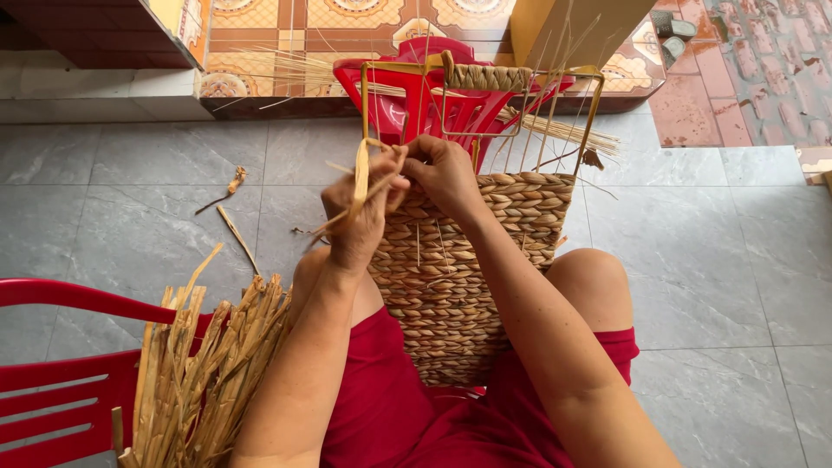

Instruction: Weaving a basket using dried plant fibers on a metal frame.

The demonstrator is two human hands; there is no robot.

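- Centre: left hand (pixel 360 212) and right hand (pixel 442 173) pinch a straw strand (pixel 360 178) at the rim of a half-woven basket (pixel 451 277) on a wire frame (pixel 485 74).
- Lower left: dried straw bundle (pixel 208 364) on a red chair (pixel 52 381).

Grey marble floor (pixel 130 199) — red chairs (pixel 52 381)

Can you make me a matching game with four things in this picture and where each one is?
Things:
1. woven basket
2. bundle of dry straw
3. red chair
4. straw strip

Places:
A. pinched in the left hand
B. resting on the person's lap, between the knees
C. at the lower left, under the straw bundle
D. leaning on the red chair by the left arm

Right pairs: 1-B, 2-D, 3-C, 4-A. The right hand grips the basket's top edge.
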